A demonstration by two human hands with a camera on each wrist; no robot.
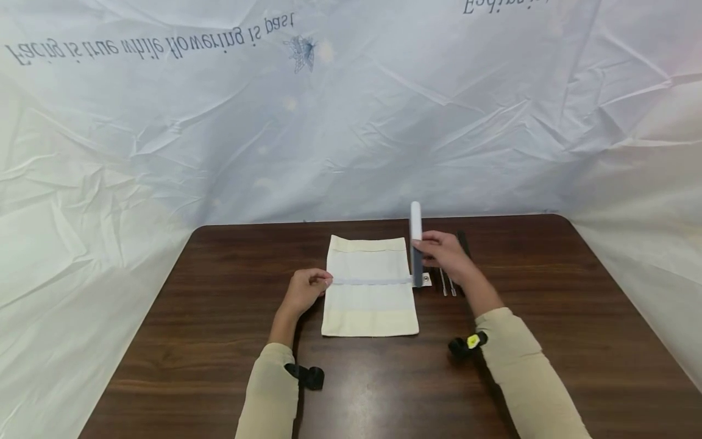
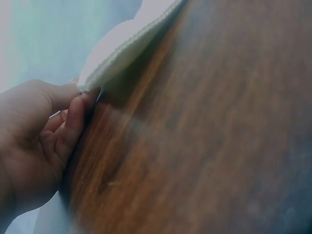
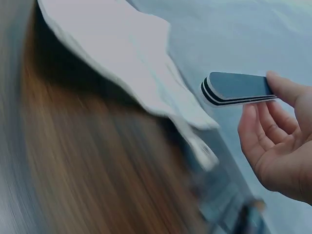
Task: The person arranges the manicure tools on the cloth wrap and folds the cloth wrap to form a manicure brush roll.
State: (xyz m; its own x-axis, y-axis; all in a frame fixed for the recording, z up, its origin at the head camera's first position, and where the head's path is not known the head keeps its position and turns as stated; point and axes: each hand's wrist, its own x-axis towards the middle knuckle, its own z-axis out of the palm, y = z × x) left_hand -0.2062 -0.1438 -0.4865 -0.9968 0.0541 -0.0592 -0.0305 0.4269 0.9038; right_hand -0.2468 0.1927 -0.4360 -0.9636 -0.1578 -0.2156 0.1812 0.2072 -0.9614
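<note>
Pinching flat stack (image 1: pixel 415 227), R grip (image 1: pixel 445 251) raised; L grip (image 1: pixel 307 290) low, pinching cloth (image 1: pixel 370 305) @ L edge

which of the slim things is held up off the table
The white-and-grey bar, pinched in the right grip; the pale sticks and dark stick lie on the table.

A cream cloth (image 1: pixel 370 302) lay spread, its left edge pinched by the left hand (image 1: pixel 304 291). Beside it, the right hand (image 1: pixel 445 253) held a layered grey-and-white bar (image 1: pixel 415 244).
</note>
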